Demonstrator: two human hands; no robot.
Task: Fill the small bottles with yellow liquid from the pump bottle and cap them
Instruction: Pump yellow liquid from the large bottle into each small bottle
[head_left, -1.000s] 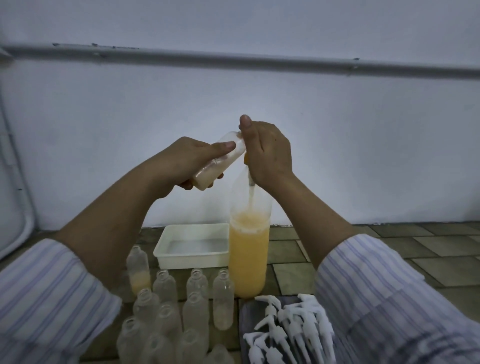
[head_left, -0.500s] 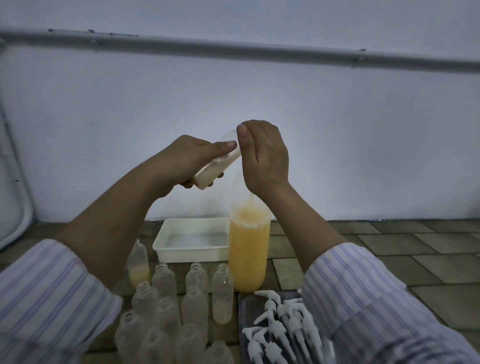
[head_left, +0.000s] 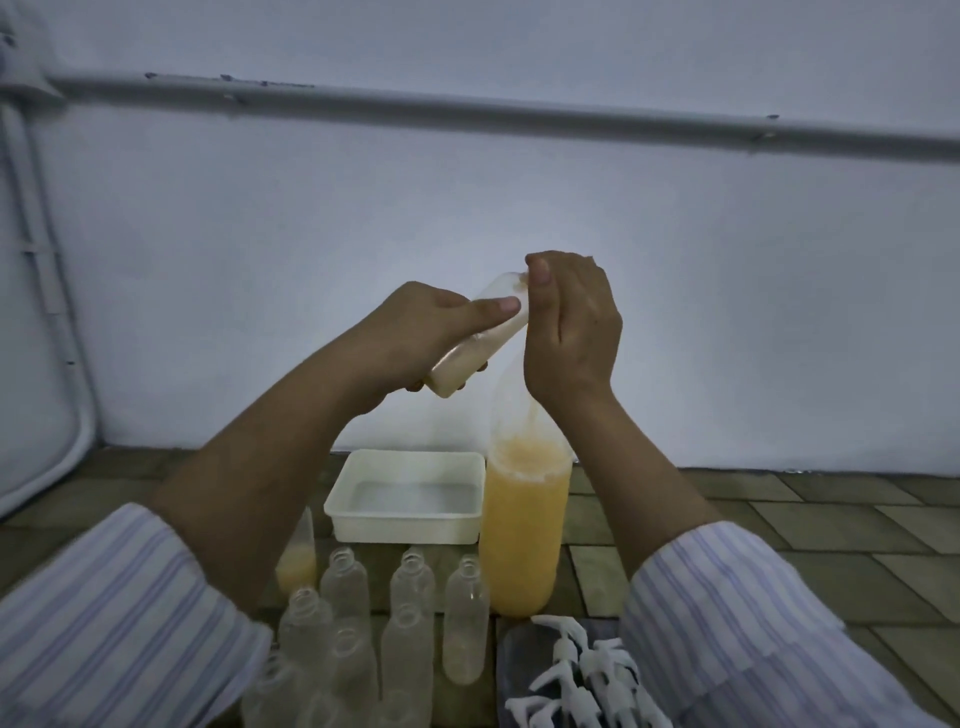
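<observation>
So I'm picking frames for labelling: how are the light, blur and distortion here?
Head view: dim, bluish light, with a brighter patch on the wall behind the hands. The wall pipe bows from the wide-angle lens. The empty small bottles at the bottom edge are soft and blurred; the pump bottle reads clearly.

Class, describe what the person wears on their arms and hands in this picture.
Both arms wear loose white sleeves with thin blue-purple stripes, the left sleeve and right sleeve pushed up so the forearms are bare. The left hand and right hand are bare: no gloves, rings or watch visible.
</observation>
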